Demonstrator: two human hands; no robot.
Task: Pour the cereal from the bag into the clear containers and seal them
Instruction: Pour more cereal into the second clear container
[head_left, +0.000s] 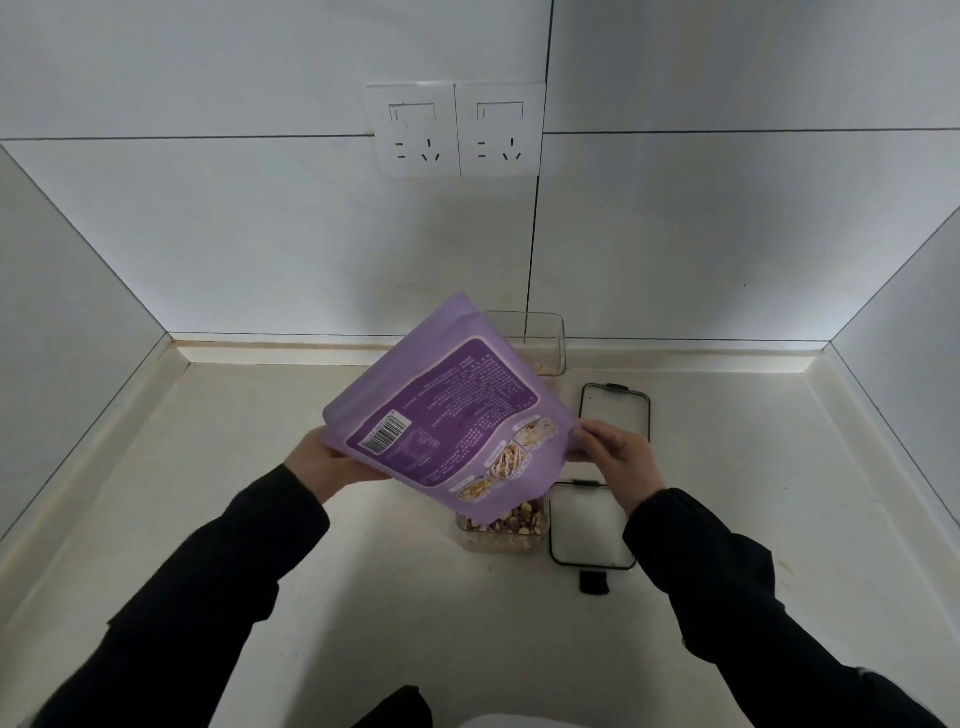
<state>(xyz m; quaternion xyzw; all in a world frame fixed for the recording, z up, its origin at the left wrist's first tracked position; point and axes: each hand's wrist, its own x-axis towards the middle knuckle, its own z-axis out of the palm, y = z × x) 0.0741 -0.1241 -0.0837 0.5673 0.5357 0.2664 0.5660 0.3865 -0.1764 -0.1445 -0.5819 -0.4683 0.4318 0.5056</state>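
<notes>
**Purple cereal bag tipped over the near container**

Two arms in black sleeves reach forward from the bottom edge over a pale table set into a white-tiled corner.

The left hand cups the bag's lower left corner from beneath, fingers mostly hidden behind the pouch. The right hand pinches the bag's right edge between thumb and fingertips. Between them the purple cereal bag is held off the table and tilted, printed back panel and barcode facing the camera, its lowest edge pointing down at the near container. Whether the bag's mouth is at that lower edge cannot be told, as the pouch hides it.

Directly under that lower edge stands the near clear container, holding a mound of purple, yellow and pale cereal pieces; its upper part is covered by the bag. Just beside it on the right lies a clear lid with a dark rim, flat on the table, with a small black clasp at its near end.

Farther back on the right a second dark-rimmed lid lies flat, partly behind the right hand.

Against the back wall stands the far clear container, partly hidden by the bag's top, with a little cereal in its bottom.

On the wall above are two white sockets, side by side.
</notes>
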